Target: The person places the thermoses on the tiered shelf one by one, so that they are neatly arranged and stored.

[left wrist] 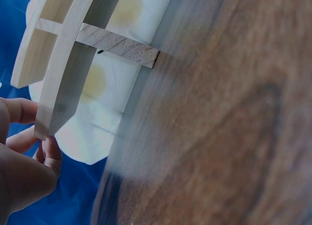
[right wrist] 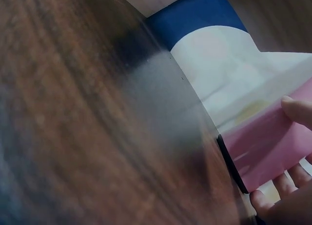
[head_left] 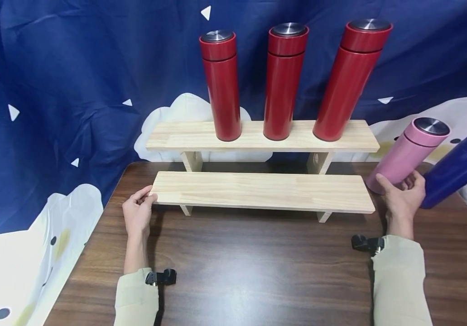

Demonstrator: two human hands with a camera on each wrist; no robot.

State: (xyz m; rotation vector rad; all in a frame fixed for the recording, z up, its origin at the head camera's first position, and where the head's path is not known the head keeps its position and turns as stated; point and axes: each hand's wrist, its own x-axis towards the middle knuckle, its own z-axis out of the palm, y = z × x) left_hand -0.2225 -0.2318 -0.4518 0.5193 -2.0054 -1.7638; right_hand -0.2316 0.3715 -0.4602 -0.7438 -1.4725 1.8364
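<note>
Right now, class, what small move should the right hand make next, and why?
Probably lift the pink bottle leftward over the lower shelf. The right hand has its thumb and fingers around that bottle, the left hand grips the lower shelf's left end, and no bottle stands there, whereas three red bottles occupy the upper shelf.

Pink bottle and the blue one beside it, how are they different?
The pink bottle has a silvery disc on its lid; the blue bottle shows a dark blue top. The right hand grips the pink bottle, while the blue bottle is not gripped. Both are cylindrical and right of the lower wooden shelf.
</note>
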